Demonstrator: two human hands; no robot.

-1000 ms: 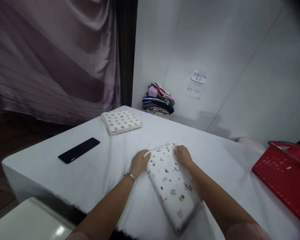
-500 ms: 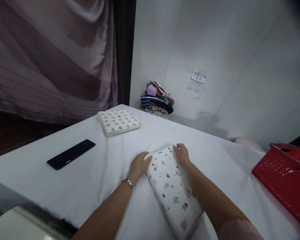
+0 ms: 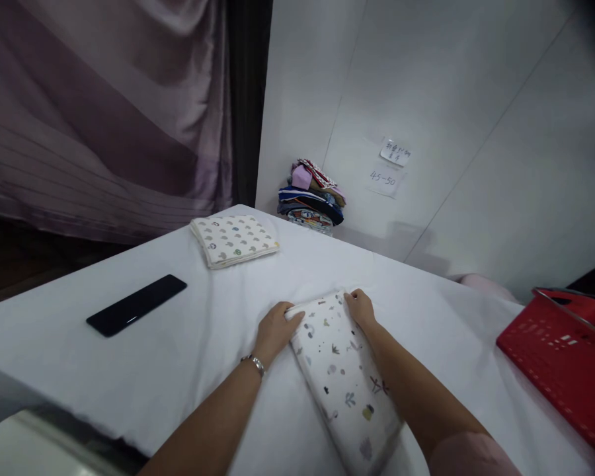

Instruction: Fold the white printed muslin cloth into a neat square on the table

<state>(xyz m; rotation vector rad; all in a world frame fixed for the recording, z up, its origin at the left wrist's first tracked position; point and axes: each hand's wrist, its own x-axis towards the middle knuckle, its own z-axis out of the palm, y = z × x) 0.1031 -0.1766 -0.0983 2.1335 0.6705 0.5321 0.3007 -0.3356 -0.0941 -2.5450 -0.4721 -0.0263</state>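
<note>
A white cloth with small printed plants and shapes (image 3: pixel 334 370) lies folded into a long rectangle on the white-covered table (image 3: pixel 178 370). My left hand (image 3: pixel 275 334), with a silver bracelet at the wrist, grips its far left corner, thumb on top. At the far right corner, my right hand (image 3: pixel 361 308) pinches the fabric between thumb and fingers. My right forearm hides part of the cloth's right edge. Farther back on the table sits another folded cloth (image 3: pixel 235 239), cream with a grey pattern, apart from both hands.
A black phone (image 3: pixel 136 305) lies flat at the left. The red basket (image 3: pixel 560 357) stands at the right edge. Behind the table, a stack of folded fabrics (image 3: pixel 311 198) is against the wall, near two paper notes (image 3: pixel 389 168). A purple curtain (image 3: pixel 104 119) hangs at the left.
Both hands stay at the cloth's far corners, with only slight shifts. The view has turned a little, so the phone and the cream cloth appear farther left.
</note>
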